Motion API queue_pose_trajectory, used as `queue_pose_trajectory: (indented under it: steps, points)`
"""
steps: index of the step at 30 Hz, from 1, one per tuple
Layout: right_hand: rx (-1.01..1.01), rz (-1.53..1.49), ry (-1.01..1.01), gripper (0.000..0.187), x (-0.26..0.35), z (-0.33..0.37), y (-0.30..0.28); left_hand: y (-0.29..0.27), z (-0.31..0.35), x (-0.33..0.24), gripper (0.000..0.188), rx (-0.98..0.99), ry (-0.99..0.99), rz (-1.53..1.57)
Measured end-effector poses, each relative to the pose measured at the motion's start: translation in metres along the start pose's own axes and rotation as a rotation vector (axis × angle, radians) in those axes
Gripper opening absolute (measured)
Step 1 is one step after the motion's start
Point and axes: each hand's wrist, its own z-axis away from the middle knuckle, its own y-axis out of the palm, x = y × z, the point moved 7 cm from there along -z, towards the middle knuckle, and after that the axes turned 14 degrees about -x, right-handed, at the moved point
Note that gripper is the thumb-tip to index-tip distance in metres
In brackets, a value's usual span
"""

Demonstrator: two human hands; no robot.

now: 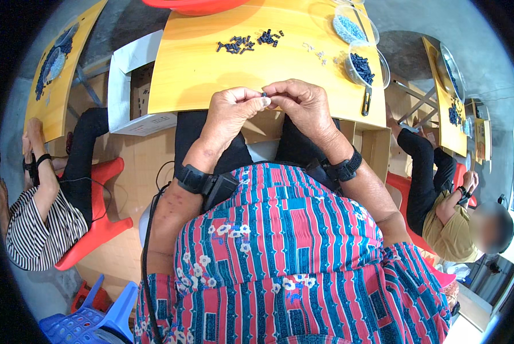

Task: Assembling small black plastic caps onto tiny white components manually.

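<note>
Just past the table's near edge, my left hand point(234, 114) and my right hand point(305, 109) meet fingertip to fingertip. Both are closed in a pinch on a small black piece point(264, 94), mostly hidden by the fingers. Beyond them on the yellow table point(194, 80) lie two loose heaps of small black parts point(234, 45). To the right are a few tiny whitish pieces point(321, 55). A clear tub of black parts point(362, 67) stands nearest my right hand, with a slim black tool point(366, 101) beside it. Behind it sits a clear tub of light-blue pieces point(348, 28).
A red basin point(196, 6) rests at the table's far edge. An open white cardboard box point(125, 86) stands against its left side. Co-workers sit at yellow tables on the left point(50, 212) and right point(449, 221). A blue plastic stool point(96, 318) is at lower left.
</note>
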Motion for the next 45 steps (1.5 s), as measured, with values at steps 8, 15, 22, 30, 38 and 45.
queue_pose_trajectory:
  steps: [8,15,22,30,38,45]
  points:
    - [0.038,0.083,-0.101,0.013,0.006,-0.002,0.004,-0.002,-0.002,0.002,0.012,-0.027,-0.014,-0.011]
    - [0.107,0.200,-0.357,0.027,0.012,0.004,0.007,-0.002,0.002,0.015,0.013,0.007,-0.099,0.001]
    - [0.111,0.211,-0.440,0.025,0.014,-0.002,0.010,-0.003,0.001,0.008,0.014,0.004,-0.098,0.046]
    - [-0.069,0.359,-0.243,0.019,-0.009,-0.046,0.004,-0.019,-0.010,-0.014,0.010,-0.214,0.255,-0.298]
    - [-0.118,0.594,-0.409,0.014,-0.005,-0.082,0.020,-0.013,-0.005,-0.014,0.013,-0.218,0.314,-0.369]
    - [-0.109,0.632,-0.377,0.012,-0.007,-0.081,0.023,-0.009,-0.001,-0.018,0.011,-0.205,0.330,-0.368]
